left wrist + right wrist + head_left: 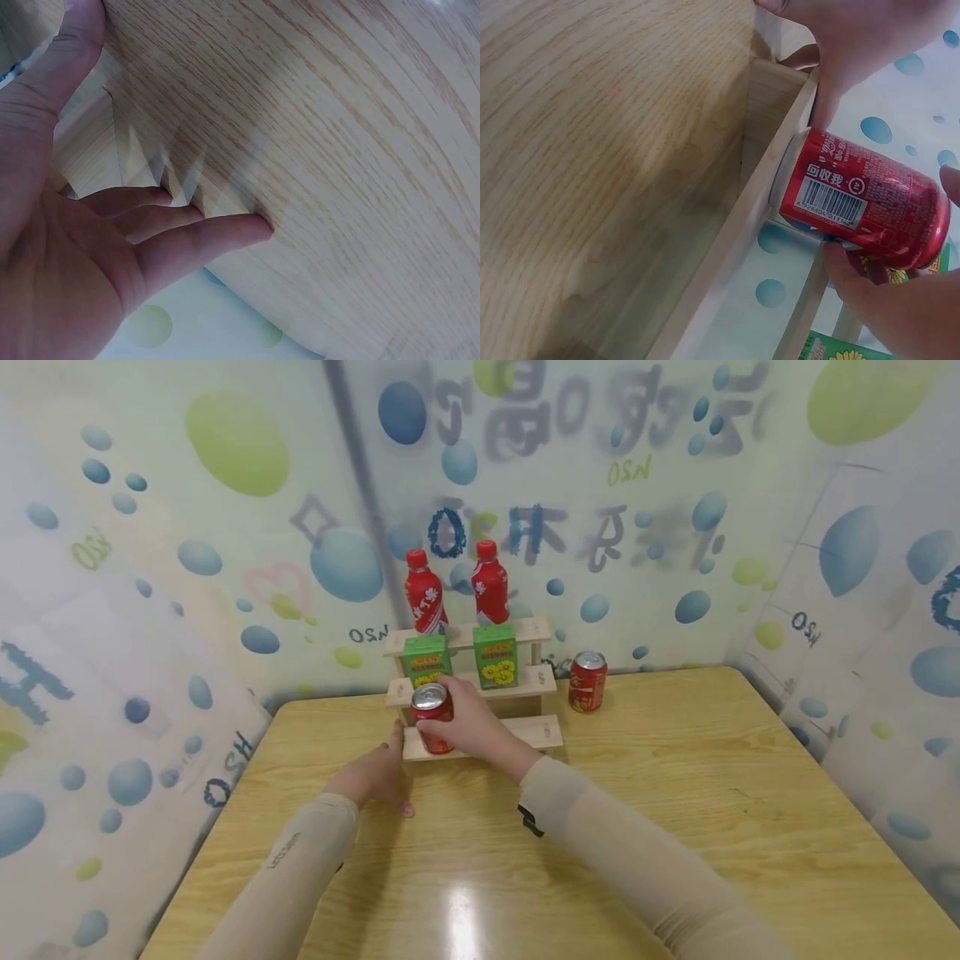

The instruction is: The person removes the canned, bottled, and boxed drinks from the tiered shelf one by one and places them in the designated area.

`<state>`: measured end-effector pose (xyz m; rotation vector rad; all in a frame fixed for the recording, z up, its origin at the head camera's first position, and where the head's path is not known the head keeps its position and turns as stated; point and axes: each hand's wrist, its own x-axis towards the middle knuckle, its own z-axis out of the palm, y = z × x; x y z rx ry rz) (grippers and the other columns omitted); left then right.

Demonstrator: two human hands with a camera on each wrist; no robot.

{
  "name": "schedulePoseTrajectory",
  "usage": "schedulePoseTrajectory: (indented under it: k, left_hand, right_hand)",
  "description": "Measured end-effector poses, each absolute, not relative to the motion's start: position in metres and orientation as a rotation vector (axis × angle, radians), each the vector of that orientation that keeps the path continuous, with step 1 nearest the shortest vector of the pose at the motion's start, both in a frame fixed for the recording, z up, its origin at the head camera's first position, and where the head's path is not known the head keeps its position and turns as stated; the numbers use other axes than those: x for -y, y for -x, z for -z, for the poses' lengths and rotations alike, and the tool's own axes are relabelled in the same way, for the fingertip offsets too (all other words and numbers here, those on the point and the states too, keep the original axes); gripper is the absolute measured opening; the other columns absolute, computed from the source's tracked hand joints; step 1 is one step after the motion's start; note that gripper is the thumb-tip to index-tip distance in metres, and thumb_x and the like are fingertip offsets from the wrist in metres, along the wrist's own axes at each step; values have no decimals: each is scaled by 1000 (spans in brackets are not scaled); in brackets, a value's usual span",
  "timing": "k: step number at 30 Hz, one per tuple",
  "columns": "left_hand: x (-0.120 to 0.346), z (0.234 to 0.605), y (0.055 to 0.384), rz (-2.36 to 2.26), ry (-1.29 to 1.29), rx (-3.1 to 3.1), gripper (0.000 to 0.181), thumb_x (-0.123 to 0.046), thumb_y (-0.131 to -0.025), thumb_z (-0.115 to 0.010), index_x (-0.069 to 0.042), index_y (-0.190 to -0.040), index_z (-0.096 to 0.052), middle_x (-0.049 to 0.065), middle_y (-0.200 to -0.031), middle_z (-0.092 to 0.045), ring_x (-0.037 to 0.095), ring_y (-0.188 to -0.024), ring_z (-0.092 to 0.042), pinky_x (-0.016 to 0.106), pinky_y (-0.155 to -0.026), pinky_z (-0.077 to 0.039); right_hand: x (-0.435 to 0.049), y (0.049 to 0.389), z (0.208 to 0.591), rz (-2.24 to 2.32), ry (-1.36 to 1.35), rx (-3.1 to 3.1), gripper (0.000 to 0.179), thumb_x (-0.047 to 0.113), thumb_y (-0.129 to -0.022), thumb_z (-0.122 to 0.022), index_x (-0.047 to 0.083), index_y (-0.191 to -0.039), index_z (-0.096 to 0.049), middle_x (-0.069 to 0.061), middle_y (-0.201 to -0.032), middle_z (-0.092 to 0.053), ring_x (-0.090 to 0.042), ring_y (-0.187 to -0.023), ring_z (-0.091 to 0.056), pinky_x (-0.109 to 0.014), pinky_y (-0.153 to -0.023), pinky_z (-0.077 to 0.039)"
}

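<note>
A red soda can (430, 698) stands at the left end of the lowest step of a small three-tier wooden rack (534, 732). My right hand (480, 725) grips this can around its side, its barcode facing the right wrist camera. Near the rack's lower left end is my left hand (377, 774), low over the table with thumb and fingers spread. In the left wrist view the left fingers (202, 244) extend fairly straight, holding nothing. Whether they touch the rack is unclear. Behind the can, a green drink carton (426, 658) sits on the middle step, partly hidden.
Another green carton (496, 658) is on the middle step. Two red-capped bottles, one left (425, 593) and one right (490, 583), stand on the top step. A second red can (587, 682) is on the table (675, 793) right of the rack. Patterned walls enclose the table's back and sides.
</note>
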<state>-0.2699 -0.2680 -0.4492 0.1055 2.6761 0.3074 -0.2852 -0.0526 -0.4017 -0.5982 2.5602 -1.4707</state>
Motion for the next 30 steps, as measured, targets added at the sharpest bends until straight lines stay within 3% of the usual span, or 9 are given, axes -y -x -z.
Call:
schedulePoseTrajectory:
  k: [16, 30]
  left_hand:
    - [271, 453, 270, -329, -110, -2681, 165, -50, -63, -100, -4, -168, 19, 39, -168, -28, 53, -158, -29, 64, -128, -32]
    - [268, 449, 268, -306, -114, -2684, 164, -48, -63, -100, -2, -167, 18, 41, -166, -30, 53, -156, -33, 64, -126, -35]
  right_hand:
    - [58, 283, 412, 1558, 554, -2535, 82, 28, -98, -80, 14, -164, -33, -11, -161, -49, -31, -146, -53, -52, -119, -50]
    - [57, 283, 417, 1652, 566, -2518, 72, 26, -96, -82, 19, -157, -45, -4, -154, -57, -25, -141, -58, -49, -118, -52]
